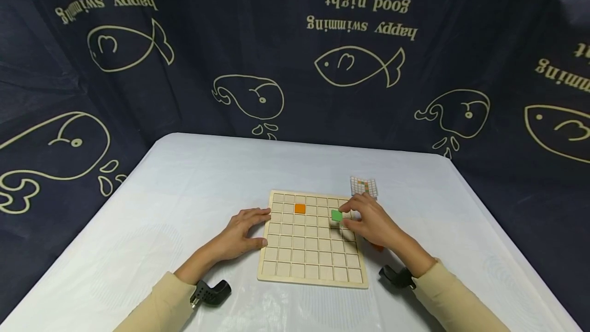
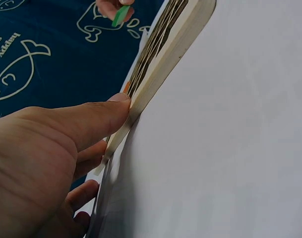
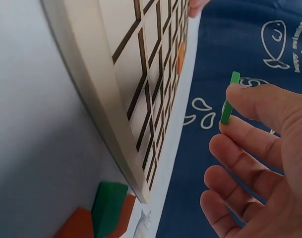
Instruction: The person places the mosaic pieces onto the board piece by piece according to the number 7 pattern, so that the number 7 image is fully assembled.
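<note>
From the head, there is a white counter (image 1: 207, 178) with round corners. Dark blue cloth (image 1: 286, 24) hangs behind it and at both sides. The cloth has fish and whales drawn in pale lines, and its words are upside down. A wooden board (image 1: 313, 283) with lots of little squares lies flat on the counter. An orange tile (image 1: 300, 208) sits in a square near the far edge. A small card (image 1: 364, 186) with a grid on it lies past the board's far right corner. A bit of a red-orange piece (image 1: 378, 247) peeks out under the right arm.

Both arms wear tan sleeves and reach in from the near side. The left hand (image 1: 239, 232) is palm down with its fingers out, touching the board's left edge. Its grip is loose and has nothing pinched. The right hand (image 1: 373, 222) pinches a green tile (image 1: 337, 215) over the right part of the board.

From the left wrist, the thumb presses on the side of the board. The other fingers are spread apart below it.

From the right wrist, the grip is closed just as far as the thin green tile, which is between thumb and pointer finger. The other three fingers bend loosely. Beside the board's corner, a loose green block (image 3: 108, 208) rests on the counter, with red-orange showing on both sides.
</note>
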`<state>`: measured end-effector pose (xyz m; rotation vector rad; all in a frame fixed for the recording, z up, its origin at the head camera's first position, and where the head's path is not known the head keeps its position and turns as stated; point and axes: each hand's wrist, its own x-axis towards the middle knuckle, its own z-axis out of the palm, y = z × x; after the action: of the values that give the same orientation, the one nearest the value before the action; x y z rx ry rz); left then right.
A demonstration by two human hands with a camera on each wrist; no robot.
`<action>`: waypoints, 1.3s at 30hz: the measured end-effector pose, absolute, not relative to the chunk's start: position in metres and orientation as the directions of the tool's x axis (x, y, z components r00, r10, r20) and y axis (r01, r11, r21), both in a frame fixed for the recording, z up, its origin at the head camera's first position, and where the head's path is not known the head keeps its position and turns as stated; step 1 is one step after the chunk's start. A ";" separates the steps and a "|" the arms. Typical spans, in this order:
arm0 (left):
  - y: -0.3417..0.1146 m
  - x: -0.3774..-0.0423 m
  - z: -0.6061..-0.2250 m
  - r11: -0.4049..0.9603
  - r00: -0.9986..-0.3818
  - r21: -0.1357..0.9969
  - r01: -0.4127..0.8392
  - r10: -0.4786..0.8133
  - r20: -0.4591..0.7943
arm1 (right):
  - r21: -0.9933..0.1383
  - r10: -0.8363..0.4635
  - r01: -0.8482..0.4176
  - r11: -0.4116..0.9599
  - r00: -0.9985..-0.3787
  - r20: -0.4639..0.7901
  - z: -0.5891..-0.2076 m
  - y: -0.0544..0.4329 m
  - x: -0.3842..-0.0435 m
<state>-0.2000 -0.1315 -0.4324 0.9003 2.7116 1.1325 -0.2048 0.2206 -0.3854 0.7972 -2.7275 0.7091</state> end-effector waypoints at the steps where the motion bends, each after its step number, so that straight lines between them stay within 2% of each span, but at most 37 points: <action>1: -0.131 -0.200 -0.432 0.557 -0.826 0.670 0.491 0.541 0.156 | -0.388 -0.449 -0.551 0.739 -0.832 0.325 -0.386 0.220 -0.205; 12: -0.131 -0.199 -0.431 0.556 -0.825 0.667 0.496 0.542 0.160 | -0.413 -0.457 -0.540 0.733 -0.842 0.288 -0.386 0.208 -0.217; 39: -0.130 -0.198 -0.431 0.555 -0.825 0.663 0.502 0.538 0.175 | -0.383 -0.496 -0.543 0.747 -0.839 0.223 -0.388 0.184 -0.241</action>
<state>-0.1977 -0.1301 -0.4305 0.9128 2.7272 1.1389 -0.2412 0.1841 -0.3883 0.8459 -2.8352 0.6726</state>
